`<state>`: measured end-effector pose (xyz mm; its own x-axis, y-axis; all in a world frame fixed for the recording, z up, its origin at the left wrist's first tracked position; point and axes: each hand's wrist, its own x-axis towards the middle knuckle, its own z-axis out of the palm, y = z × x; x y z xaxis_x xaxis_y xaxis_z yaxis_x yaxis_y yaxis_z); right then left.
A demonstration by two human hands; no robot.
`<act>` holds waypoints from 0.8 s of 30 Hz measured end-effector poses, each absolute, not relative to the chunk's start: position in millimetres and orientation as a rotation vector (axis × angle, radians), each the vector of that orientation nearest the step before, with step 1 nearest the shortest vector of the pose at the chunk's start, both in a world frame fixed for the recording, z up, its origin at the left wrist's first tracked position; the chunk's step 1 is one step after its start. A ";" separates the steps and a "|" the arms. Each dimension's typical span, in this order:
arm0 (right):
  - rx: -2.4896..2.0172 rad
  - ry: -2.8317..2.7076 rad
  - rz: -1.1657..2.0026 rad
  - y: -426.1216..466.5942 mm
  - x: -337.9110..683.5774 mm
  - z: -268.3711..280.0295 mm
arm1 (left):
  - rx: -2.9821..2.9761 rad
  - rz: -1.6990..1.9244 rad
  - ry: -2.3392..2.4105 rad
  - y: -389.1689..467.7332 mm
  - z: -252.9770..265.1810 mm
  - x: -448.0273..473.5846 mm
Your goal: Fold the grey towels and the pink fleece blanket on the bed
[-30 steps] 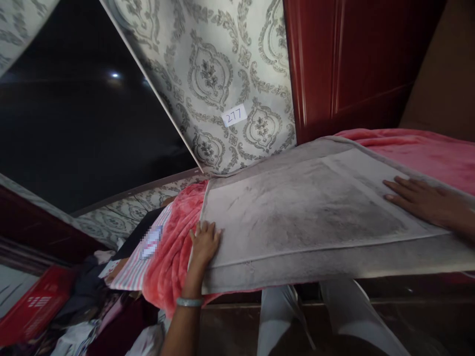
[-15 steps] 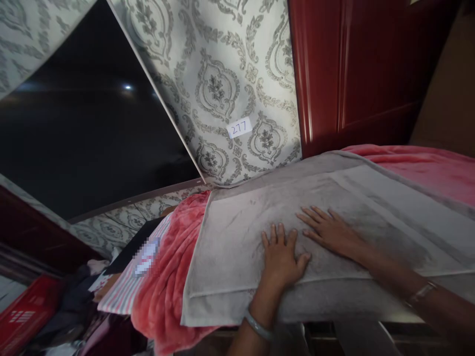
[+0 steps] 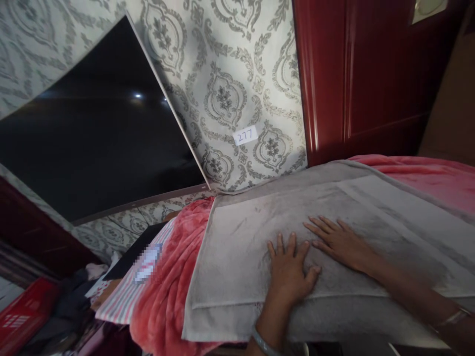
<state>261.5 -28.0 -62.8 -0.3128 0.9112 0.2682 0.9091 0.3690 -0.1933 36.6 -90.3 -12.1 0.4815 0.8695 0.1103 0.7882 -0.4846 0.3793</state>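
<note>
A grey plush cloth, like a towel or small blanket [image 3: 241,257], lies spread out with a second layer of the same grey fabric on top of it. My left hand [image 3: 289,272] rests flat on the upper layer, fingers spread, a bangle at the wrist. Just right of it, my right hand [image 3: 341,242] also lies palm down on the fabric with its fingers stretched out. Neither hand holds anything. Beneath the grey cloth, a pink-red plush blanket [image 3: 166,262] shows in folds on the left and again at the far right.
A large black television screen [image 3: 111,133] stands at the left against patterned wallpaper [image 3: 226,94]. A paper label [image 3: 245,135] reads 277. A dark red door [image 3: 371,74] rises behind. Striped fabric [image 3: 122,301] and a red box [image 3: 25,306] are at lower left.
The view has tilted slightly, so everything sits a little lower and further right. Both hands stay flat on the grey cloth, with hardly any shift over it.
</note>
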 end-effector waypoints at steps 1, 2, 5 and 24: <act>-1.593 -2.303 0.008 -28.0 262.1 -62.8 | 2.454 0.420 1.406 -90.2 -12.5 36.8; -1.592 -2.308 0.013 -27.8 262.3 -61.3 | 2.451 0.418 1.407 -90.1 -12.7 37.2; -1.647 -2.326 0.055 -24.3 256.9 -47.6 | 2.444 0.410 1.406 -91.2 -10.0 38.0; -1.127 -2.558 0.265 -36.2 189.5 -48.0 | 2.588 -0.044 1.308 88.3 26.6 41.2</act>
<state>189.5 -36.2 -48.0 -0.6315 0.7421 0.2247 0.6801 0.6693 -0.2990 41.2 88.3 26.6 0.5987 0.7896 -0.1347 0.7969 -0.5701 0.1999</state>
